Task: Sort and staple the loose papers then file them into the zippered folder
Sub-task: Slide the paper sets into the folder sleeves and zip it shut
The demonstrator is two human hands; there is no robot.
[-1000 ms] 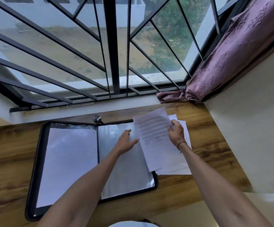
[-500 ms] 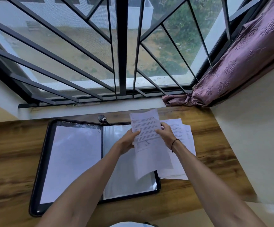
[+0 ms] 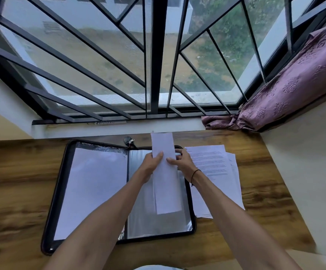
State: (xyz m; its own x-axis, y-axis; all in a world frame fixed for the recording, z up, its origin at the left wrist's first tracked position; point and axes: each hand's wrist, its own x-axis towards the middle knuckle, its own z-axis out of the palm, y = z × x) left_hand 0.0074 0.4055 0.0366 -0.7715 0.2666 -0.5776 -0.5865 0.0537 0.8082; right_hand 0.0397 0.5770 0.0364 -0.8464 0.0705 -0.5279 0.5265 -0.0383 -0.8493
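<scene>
A black zippered folder [image 3: 60,191] lies open on the wooden desk, with a white sheet in its left clear sleeve and shiny plastic sleeves on its right half. Above the right half I hold a white sheet of paper [image 3: 167,188], turned almost edge-on so it looks narrow. My left hand [image 3: 152,162] grips its left edge and my right hand [image 3: 181,161] pinches its right edge. A stack of loose printed papers [image 3: 216,172] lies on the desk just right of the folder. No stapler is visible.
The wooden desk [image 3: 265,201] ends at a cream wall on the right. A barred window stands behind the desk. A purple curtain [image 3: 294,90] hangs at the right, its end bunched on the desk's far right corner. The zipper pull [image 3: 131,141] lies at the folder's top.
My right hand lifted a sheet off the loose stack, my left hand joined it, and both carried the sheet left over the folder's right half, turning it nearly edge-on.
</scene>
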